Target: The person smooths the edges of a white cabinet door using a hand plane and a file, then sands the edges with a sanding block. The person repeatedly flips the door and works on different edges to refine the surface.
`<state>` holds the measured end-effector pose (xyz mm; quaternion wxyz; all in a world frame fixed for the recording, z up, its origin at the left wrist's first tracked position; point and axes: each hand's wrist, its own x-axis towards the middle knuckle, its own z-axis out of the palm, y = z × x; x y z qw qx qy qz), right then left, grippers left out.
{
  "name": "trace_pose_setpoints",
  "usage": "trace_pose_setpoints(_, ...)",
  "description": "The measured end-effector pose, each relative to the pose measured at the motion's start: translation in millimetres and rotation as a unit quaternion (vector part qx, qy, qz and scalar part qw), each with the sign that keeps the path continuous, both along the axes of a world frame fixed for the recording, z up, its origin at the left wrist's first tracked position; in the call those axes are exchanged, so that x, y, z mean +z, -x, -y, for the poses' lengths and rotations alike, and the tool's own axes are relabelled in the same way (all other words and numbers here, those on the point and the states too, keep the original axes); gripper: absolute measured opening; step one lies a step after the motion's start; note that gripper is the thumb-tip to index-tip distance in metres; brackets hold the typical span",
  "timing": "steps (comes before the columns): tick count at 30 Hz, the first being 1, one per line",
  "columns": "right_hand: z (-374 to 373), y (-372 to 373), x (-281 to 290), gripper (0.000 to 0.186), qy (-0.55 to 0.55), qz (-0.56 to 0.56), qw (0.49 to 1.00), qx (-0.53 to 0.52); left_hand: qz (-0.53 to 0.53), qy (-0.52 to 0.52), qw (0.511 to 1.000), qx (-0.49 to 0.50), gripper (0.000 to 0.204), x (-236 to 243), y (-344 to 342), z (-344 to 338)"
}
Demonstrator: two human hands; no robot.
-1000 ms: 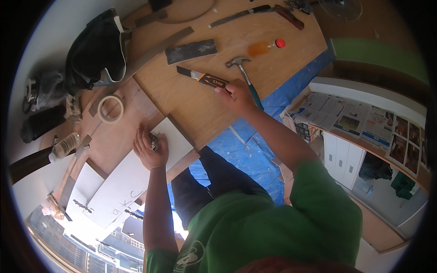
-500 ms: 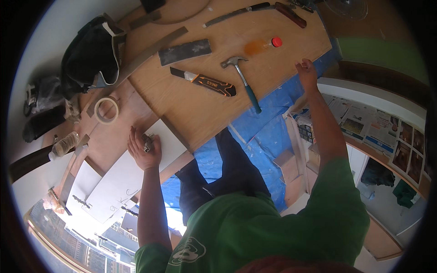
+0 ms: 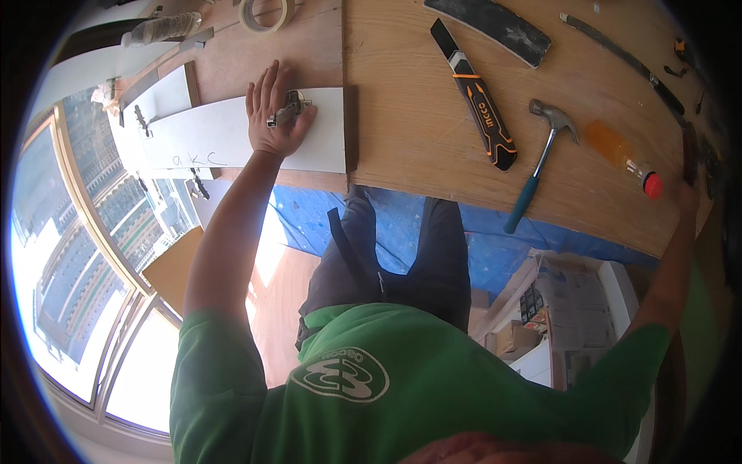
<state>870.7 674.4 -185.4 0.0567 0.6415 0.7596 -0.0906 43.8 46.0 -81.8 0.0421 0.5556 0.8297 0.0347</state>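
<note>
My left hand [image 3: 272, 116] lies flat on a long white panel [image 3: 224, 135], fingers stretched out. A metal cabinet hinge [image 3: 294, 103] sits by its thumb, partly covered by the palm. At the far right, my right hand [image 3: 685, 198] reaches over the wooden worktop, just beyond the red cap of a bottle with orange liquid [image 3: 614, 145] lying on its side. A dark red handle [image 3: 689, 151] is close to its fingertips, which are blurred; a grip cannot be made out. A claw hammer [image 3: 539, 170] and a black-and-orange utility knife [image 3: 483, 112] lie between the hands.
More hinges [image 3: 142, 121] are on the panel's left part. A tape roll [image 3: 267, 14], a dark flat block [image 3: 495, 29] and a long thin blade tool [image 3: 610, 50] lie farther back. Blue sheeting [image 3: 495, 251] covers the floor; cartons [image 3: 516, 339] stand at right.
My view has turned, so the worktop appears shifted. My right hand has moved from the worktop's edge to the red handle beyond the bottle. My left hand stays on the panel by the hinge.
</note>
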Motion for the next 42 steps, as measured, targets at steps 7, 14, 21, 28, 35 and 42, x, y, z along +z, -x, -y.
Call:
trace_pose_setpoints(7, -9.5, -15.1, 41.5, 0.048, 0.010, 0.001, 0.995, 0.094, 0.007, -0.019, 1.000, 0.018, 0.084, -11.4, -12.1, -0.4)
trace_pose_setpoints(14, 120.7, 8.0, 123.0, 0.046, 0.093, -0.233, 0.959, -0.135, 0.021, -0.040, 0.999, 0.031, 0.083, -16.2, -8.5, 2.8)
trace_pose_setpoints(21, 356.0, 224.8, 269.5, 0.057, -0.060, -0.702, 0.656, -0.271, 0.041, -0.045, 0.998, 0.028, 0.081, -11.0, -2.2, 5.3)
trace_pose_setpoints(28, 540.7, 430.1, 267.8, 0.074, 0.306, -0.834, 0.418, -0.190, 0.098, -0.089, 0.991, 0.003, 0.083, -15.1, 0.9, 7.2)
trace_pose_setpoints(35, 632.3, 544.5, 249.7, 0.070, 0.362, -0.812, 0.421, -0.183, 0.220, -0.174, 0.958, -0.055, 0.079, -14.7, 1.3, 10.4)
trace_pose_setpoints(42, 621.8, 608.2, 176.7, 0.038, 0.140, -0.566, 0.785, -0.211, 0.271, -0.259, 0.926, -0.043, 0.067, -21.7, 8.6, 22.6)
